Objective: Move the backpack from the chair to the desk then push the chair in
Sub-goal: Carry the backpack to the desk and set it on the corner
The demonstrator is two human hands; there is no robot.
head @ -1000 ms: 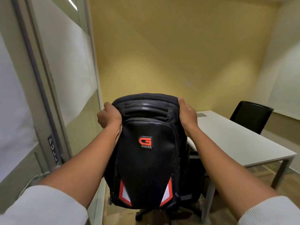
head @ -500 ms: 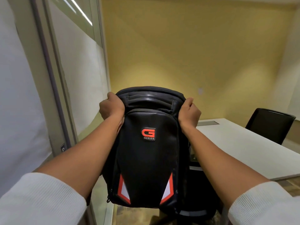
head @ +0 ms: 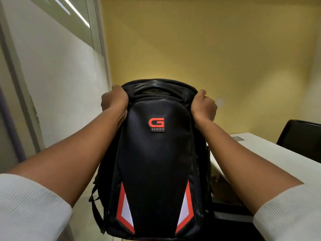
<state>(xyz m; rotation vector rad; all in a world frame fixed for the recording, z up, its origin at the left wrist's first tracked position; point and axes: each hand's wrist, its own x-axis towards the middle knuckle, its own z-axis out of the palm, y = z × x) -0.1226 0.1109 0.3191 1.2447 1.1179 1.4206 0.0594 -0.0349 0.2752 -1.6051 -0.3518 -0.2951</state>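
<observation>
A black backpack (head: 156, 167) with a red G badge and red-and-white wedges near its base hangs upright in the air in front of me. My left hand (head: 113, 101) grips its top left shoulder and my right hand (head: 204, 106) grips its top right shoulder. The white desk (head: 271, 159) lies to the right, with its near corner just behind the bag's right side. The bag hides most of the chair it came from; only a dark part (head: 225, 209) shows low on the right.
Another black chair (head: 300, 138) stands at the desk's far side on the right. A frosted glass wall with a door frame (head: 22, 94) runs close along my left. A yellow wall (head: 208, 49) closes the room ahead.
Both hands have lifted the backpack higher, and it looms larger in view. My view has tilted up and turned left, so the desk and far chair have slid toward the right edge.
</observation>
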